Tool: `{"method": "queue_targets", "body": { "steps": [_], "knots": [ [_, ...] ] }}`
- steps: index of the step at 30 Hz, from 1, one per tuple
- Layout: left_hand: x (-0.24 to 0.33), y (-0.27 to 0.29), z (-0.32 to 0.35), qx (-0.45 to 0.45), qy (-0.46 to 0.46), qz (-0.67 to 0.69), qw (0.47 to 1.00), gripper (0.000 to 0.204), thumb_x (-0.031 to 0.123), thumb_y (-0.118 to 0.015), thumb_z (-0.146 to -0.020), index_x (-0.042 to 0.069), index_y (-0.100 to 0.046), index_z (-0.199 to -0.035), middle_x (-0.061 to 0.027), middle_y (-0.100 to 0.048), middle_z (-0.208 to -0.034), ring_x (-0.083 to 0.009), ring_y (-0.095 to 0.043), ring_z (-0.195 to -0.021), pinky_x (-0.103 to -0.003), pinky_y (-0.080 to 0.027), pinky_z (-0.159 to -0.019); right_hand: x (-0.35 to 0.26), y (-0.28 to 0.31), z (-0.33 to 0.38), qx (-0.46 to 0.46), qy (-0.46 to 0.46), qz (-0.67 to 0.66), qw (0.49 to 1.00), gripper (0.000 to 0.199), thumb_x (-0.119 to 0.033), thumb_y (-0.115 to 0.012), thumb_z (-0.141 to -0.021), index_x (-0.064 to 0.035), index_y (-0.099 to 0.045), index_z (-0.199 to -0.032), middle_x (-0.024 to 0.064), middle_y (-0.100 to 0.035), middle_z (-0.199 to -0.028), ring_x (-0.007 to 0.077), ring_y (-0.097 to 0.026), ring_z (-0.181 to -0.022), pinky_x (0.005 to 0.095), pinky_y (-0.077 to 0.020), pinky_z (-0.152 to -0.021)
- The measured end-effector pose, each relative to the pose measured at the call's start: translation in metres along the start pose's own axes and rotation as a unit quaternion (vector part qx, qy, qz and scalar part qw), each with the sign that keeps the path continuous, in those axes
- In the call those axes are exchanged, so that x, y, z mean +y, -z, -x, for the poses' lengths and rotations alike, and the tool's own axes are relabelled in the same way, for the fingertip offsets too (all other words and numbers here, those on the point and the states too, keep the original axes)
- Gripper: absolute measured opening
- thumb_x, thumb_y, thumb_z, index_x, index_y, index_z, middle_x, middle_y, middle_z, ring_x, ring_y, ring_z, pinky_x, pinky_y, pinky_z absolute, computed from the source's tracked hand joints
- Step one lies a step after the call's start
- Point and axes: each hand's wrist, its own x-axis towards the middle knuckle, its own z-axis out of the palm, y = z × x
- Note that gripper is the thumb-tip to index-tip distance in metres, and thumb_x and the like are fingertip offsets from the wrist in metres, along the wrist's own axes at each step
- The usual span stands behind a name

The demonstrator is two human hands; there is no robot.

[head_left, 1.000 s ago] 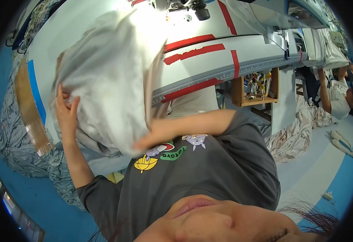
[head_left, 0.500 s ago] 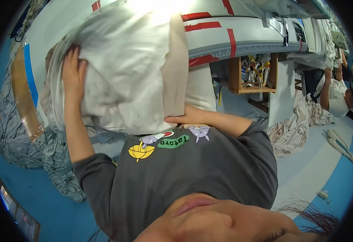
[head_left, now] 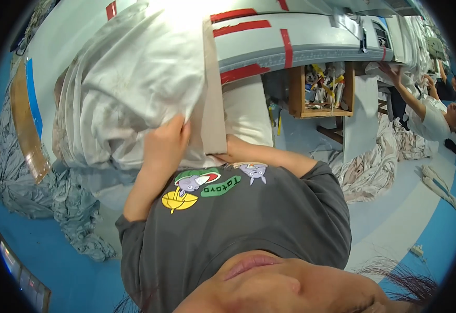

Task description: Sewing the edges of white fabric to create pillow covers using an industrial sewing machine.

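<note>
Worktable [head_left: 311, 39]: pale top, lit by a strong glare at its far side, with red tape [head_left: 287, 48] in several strips
Ruler strip [head_left: 332, 55]: grey, set along the worktable's near edge, right of the cloth
White cloth [head_left: 134, 78]: spread over the left part of the worktable and hanging over its near edge toward the person; rumpled in deep folds at the left
Beige band [head_left: 213, 104]: running down the cloth's right side, its lower end past the worktable's near edge
Left hand [head_left: 165, 143]: fingers curled in, clutching a fold of the white cloth at the worktable's near side, left of the band
Right hand [head_left: 233, 149]: at the band's lower end, nearer the person than the worktable's edge; fingers partly hidden by fabric, so I cannot tell whether they grasp it
Second white fabric [head_left: 246, 112]: below the worktable's near edge, just beyond the right forearm
Wooden drawer [head_left: 324, 113]: under the worktable's right part, filled with small mixed items
Blue tape [head_left: 33, 99]: on the worktable's left edge, alongside a brown strip [head_left: 25, 125]
Grey cloth heap [head_left: 24, 177]: left of the worktable, low down
Co-worker [head_left: 428, 120]: beyond the worktable's right end, one hand raised to pale fabric
</note>
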Motion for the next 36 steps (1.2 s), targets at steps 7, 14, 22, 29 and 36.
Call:
{"method": "queue_targets", "body": {
  "steps": [7,14,22,29,36],
  "knots": [
    [0.031,-0.022,-0.025,-0.122,-0.161,-0.064,0.977,0.027,0.027,-0.061,-0.083,0.008,-0.056,-0.064,-0.0091,-0.058,-0.053,-0.0248,-0.059,-0.048,-0.035,-0.046,-0.045,-0.023,0.021,-0.027,-0.238,-0.108,0.162,0.951,0.015,-0.015,-0.062,-0.073,-0.0107,-0.065,-0.086,0.0123,-0.062,-0.082,0.0311,-0.062,-0.073,0.0414,-0.0503,-0.064],
    [-0.003,-0.053,-0.025,-0.150,-0.201,-0.030,0.968,0.018,0.019,-0.061,-0.076,0.008,-0.056,-0.062,-0.0106,-0.057,-0.050,-0.0270,-0.058,-0.045,-0.038,-0.046,-0.045,-0.042,0.261,-0.078,0.341,-0.057,0.295,0.891,0.017,-0.010,-0.069,-0.073,-0.0080,-0.063,-0.089,0.0070,-0.063,-0.082,0.0228,-0.062,-0.073,0.0321,-0.0499,-0.062],
    [0.020,-0.005,-0.058,-0.182,-0.222,0.095,0.953,0.022,0.026,-0.061,-0.080,0.005,-0.056,-0.073,-0.0123,-0.060,-0.064,-0.0268,-0.061,-0.056,-0.038,-0.048,-0.052,-0.022,0.268,-0.093,0.276,0.046,0.563,0.777,0.018,-0.002,-0.067,-0.069,-0.0078,-0.056,-0.083,0.0065,-0.059,-0.085,0.0273,-0.059,-0.080,0.0404,-0.0459,-0.079],
    [0.038,0.028,-0.127,0.057,-0.194,0.207,0.957,0.040,0.026,-0.062,-0.084,0.008,-0.053,-0.119,-0.0167,-0.061,-0.094,-0.0291,-0.062,-0.077,-0.038,-0.049,-0.070,-0.083,0.211,-0.122,0.109,0.148,0.278,0.943,0.014,-0.002,-0.062,-0.073,-0.0037,-0.063,-0.087,0.0105,-0.063,-0.080,0.0267,-0.063,-0.067,0.0314,-0.0495,-0.056],
    [-0.031,0.043,-0.196,0.133,-0.126,0.092,0.979,0.017,0.006,-0.057,-0.085,0.010,-0.060,-0.101,-0.0035,-0.059,-0.097,-0.0264,-0.061,-0.071,-0.036,-0.048,-0.062,-0.026,0.269,-0.186,0.145,-0.068,0.237,0.958,0.010,-0.009,-0.063,-0.085,0.0011,-0.063,-0.085,0.0053,-0.059,-0.066,0.0082,-0.049,-0.060,0.0242,-0.0423,-0.055]
  ]
}}
